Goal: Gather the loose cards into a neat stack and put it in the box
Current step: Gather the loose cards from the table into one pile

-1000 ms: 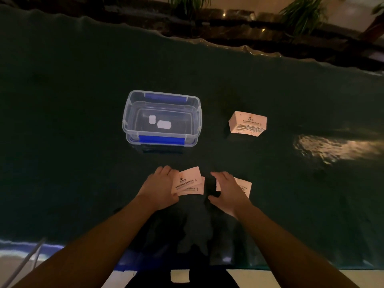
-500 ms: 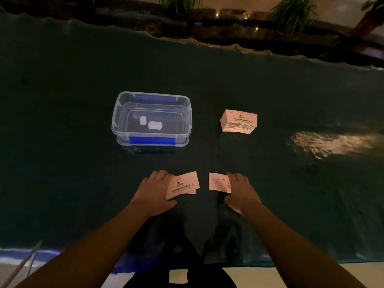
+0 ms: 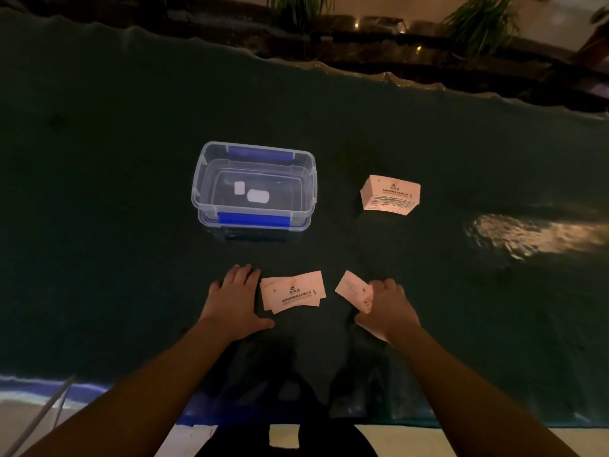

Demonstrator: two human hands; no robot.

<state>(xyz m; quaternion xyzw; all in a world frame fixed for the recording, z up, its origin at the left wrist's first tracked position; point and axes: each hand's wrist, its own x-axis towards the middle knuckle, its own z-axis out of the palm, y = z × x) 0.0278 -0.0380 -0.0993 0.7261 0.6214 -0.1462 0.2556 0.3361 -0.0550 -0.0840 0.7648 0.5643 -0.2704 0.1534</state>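
Cards (image 3: 292, 291) fanned near table's (image 3: 99, 192) front edge, left hand (image 3: 235, 300) flat, released, just beside them. Right hand (image 3: 385, 308) pinches few cards (image 3: 354, 290). Clear box (image 3: 253, 188) beyond; neat stack (image 3: 390, 194) toward right edge.

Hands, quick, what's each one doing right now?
Left hand: open, flat on the dark tablecloth, beside overlapping pale cards.
Right hand: holding pale loose cards.

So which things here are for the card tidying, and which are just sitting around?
For the job:
- loose cards by the left hand
- cards at the right hand
- tidy card stack
- clear box
- left hand, right hand

Just there:
- dark tablecloth
- plants behind the table
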